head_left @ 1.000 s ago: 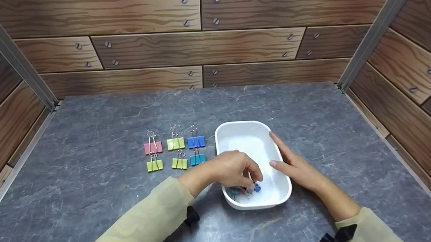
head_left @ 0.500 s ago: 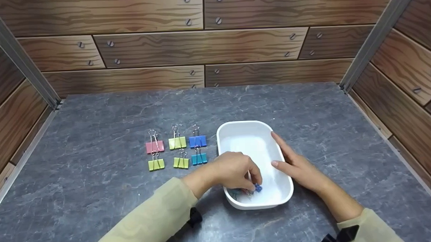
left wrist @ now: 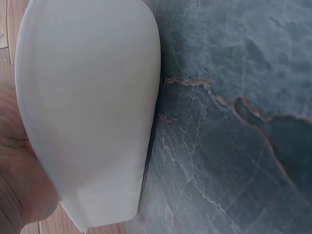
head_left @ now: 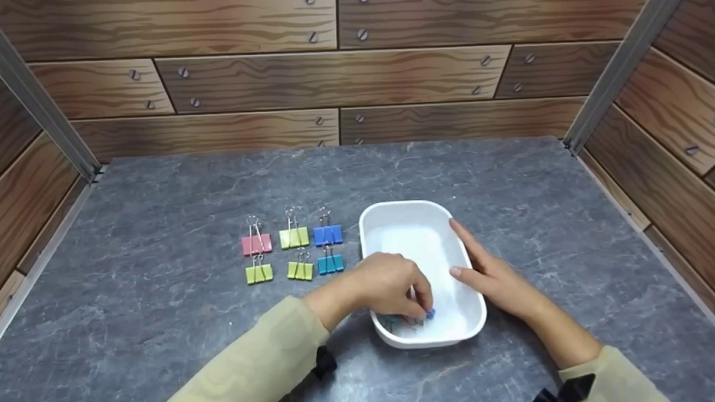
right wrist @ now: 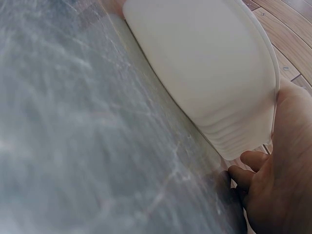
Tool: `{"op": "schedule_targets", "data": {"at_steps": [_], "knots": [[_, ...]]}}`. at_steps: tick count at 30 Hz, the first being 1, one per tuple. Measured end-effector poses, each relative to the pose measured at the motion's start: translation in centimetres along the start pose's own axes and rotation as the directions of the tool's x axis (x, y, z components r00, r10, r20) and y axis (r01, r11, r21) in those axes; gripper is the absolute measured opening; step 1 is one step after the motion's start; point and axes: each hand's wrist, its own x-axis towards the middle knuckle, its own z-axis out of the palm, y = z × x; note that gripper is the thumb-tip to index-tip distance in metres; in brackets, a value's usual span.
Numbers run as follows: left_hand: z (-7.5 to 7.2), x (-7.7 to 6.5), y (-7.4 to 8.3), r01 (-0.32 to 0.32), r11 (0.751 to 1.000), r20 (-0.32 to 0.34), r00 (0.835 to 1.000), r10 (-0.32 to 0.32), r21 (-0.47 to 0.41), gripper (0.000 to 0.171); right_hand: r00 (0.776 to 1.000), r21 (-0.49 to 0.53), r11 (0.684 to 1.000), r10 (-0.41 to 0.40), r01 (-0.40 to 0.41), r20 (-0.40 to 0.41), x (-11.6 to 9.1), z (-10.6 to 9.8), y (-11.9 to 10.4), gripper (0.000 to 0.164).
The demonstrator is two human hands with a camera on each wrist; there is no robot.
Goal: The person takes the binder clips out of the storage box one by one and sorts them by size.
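A white plastic box [head_left: 422,344] sits on the table, right of centre. In the head view my left hand [head_left: 390,283] reaches down into its near end, thumb and forefinger bent together among small binder clips. One blue clip [head_left: 431,313] shows right at the fingertips, and a teal one [head_left: 389,323] lies by the near left corner. Other clips are hidden under the hand, and I cannot tell whether it pinches one. My right hand [head_left: 497,282] holds the box's right side, thumb over the rim and fingers along the outer wall. Both wrist views show mostly the box's outer wall [left wrist: 92,107].
Left of the box, binder clips lie in two rows: a pink one [head_left: 257,244], a lime one [head_left: 294,238] and a blue one [head_left: 328,235] behind, lime and teal [head_left: 330,264] ones in front. Wood-patterned walls [head_left: 335,80] enclose the grey marbled table [head_left: 156,232].
My left hand's fingertips have lowered slightly among the small clips and now cover more of them, the blue one included. My right hand stays on the box.
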Motion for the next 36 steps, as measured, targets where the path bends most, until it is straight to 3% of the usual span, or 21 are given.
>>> {"op": "schedule_targets", "data": {"at_steps": [10,23,27,30,33,36], "knots": [[0.07,-0.01,-0.01,-0.003,1.0,-0.012,1.0,0.004,0.016,0.005,1.0,0.018,1.0,-0.019,0.019,0.005,0.06,0.05,0.04,0.081],[0.21,-0.11,-0.09,-0.017,1.0,-0.098,0.995,0.018,0.008,0.007,1.0,0.006,1.0,-0.006,0.006,0.001,0.01,-0.01,-0.06,0.08],[0.16,-0.21,-0.24,-0.042,0.998,-0.157,0.987,0.034,-0.047,0.006,1.0,0.011,1.0,-0.015,0.015,0.001,0.05,-0.05,-0.05,0.08],[0.07,-0.42,-0.29,-0.056,0.989,-0.195,0.98,0.029,-0.136,0.006,1.0,0.017,1.0,-0.015,0.015,0.003,0.08,-0.05,-0.03,0.08],[0.06,-0.63,-0.39,-0.076,0.971,-0.234,0.972,0.022,-0.226,0.007,1.0,0.015,1.0,-0.007,0.007,0.005,0.06,-0.05,0.06,0.08],[0.0,-0.83,-0.51,-0.118,0.937,-0.281,0.96,0.022,-0.329,0.008,1.0,0.009,1.0,-0.008,0.008,0.003,0.09,-0.01,0.11,0.08]]}}
